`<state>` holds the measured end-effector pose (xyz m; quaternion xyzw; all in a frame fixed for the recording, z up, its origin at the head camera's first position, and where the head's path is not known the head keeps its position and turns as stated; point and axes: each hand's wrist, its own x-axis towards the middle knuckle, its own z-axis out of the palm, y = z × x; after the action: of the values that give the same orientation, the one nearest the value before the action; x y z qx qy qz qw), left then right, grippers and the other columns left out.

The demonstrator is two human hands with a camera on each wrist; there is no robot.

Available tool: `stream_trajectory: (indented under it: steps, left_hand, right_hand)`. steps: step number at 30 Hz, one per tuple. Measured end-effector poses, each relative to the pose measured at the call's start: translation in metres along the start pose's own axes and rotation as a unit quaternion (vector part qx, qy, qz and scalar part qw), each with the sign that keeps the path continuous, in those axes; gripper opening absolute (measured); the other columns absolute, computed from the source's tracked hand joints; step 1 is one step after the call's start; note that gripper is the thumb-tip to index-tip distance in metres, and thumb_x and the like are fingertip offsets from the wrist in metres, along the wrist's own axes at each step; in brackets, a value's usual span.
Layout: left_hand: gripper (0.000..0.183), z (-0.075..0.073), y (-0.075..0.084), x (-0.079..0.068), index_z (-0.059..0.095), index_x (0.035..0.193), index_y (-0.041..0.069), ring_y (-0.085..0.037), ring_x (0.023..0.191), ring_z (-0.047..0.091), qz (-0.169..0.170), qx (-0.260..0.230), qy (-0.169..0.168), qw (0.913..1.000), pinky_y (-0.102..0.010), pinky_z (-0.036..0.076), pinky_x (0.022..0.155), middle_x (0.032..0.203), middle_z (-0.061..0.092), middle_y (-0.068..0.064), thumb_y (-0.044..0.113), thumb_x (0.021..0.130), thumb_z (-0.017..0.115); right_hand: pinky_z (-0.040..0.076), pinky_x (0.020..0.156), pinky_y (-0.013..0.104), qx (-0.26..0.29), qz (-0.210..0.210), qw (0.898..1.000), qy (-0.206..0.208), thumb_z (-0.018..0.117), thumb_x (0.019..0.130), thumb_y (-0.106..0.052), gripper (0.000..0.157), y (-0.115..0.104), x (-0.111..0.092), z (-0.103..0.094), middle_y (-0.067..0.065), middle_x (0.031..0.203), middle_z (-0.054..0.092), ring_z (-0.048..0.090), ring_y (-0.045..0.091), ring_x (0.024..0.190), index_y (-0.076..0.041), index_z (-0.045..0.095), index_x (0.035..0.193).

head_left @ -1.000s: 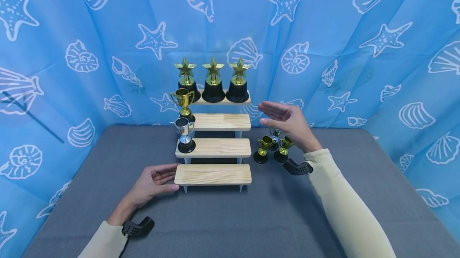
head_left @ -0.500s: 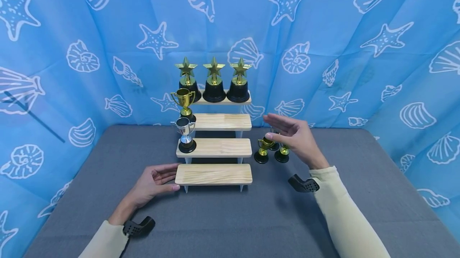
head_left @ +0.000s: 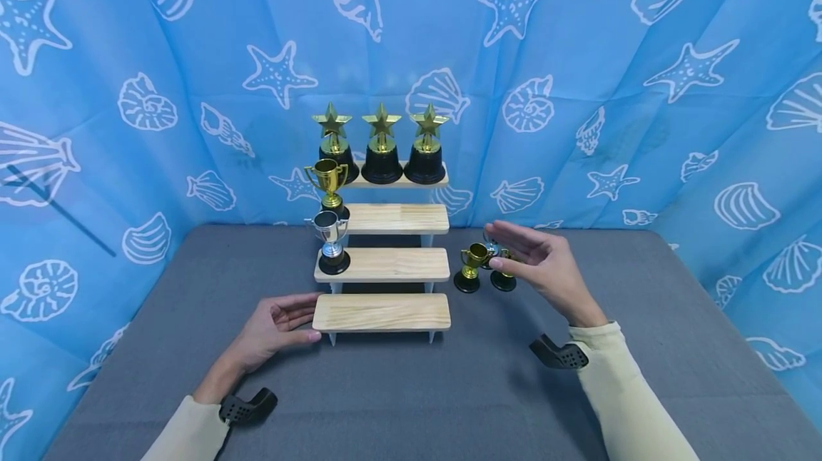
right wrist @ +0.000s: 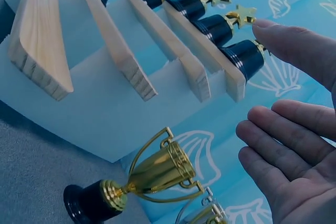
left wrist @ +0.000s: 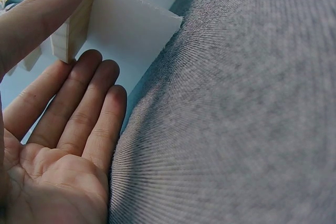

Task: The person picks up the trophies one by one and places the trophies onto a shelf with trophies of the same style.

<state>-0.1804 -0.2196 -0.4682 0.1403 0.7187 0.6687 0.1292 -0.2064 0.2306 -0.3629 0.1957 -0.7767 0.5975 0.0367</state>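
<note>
My left hand rests at the left end of a stepped wooden display shelf; in the left wrist view its straight fingers lie beside the lowest board's end. My right hand hovers just right of a small group of trophies on the table, holding nothing, its fingers extended and thumb apart. The group has a gold trophy cup in front, a second gold trophy cup partly hidden by the hand, and a silver trophy cup behind. In the right wrist view, the gold cup stands beside the shelf.
Three gold star trophies line the top board. One gold trophy cup stands at the left of the second board, one silver trophy cup at the left of the third. A blue shell-patterned curtain hangs behind the grey table.
My right hand has come down and slightly to the right, from above the loose trophy cups to beside them. My left hand stays at the shelf's end.
</note>
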Motion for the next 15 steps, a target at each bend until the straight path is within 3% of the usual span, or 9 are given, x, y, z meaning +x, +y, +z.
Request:
stream_trajectory:
  steps: [6,15]
  left_hand:
    - [0.073,-0.0004,-0.0019,0.0003,0.043,0.144,-0.015,-0.012,0.121,0.062,0.001,-0.001,-0.003,1.0000,-0.029,0.051,0.104,0.144,0.049,-0.034,0.000,0.083,0.081]
    - [0.074,-0.0010,-0.0041,0.0009,0.042,0.144,-0.015,-0.017,0.123,0.061,-0.001,-0.001,-0.003,1.0000,-0.028,0.051,0.104,0.145,0.047,-0.035,0.001,0.083,0.081]
  right_hand:
    - [0.046,0.111,0.034,0.002,-0.002,1.000,0.004,0.077,0.089,-0.001,0.061,0.0031,-0.0044,-0.0027,0.021,0.143,0.057,0.056,0.014,0.130,0.004,0.051,0.144]
    - [0.047,0.108,0.025,0.008,0.009,1.000,0.021,0.077,0.089,-0.002,0.060,0.0019,-0.0063,-0.0081,0.021,0.144,0.055,0.056,0.017,0.131,0.004,0.052,0.144]
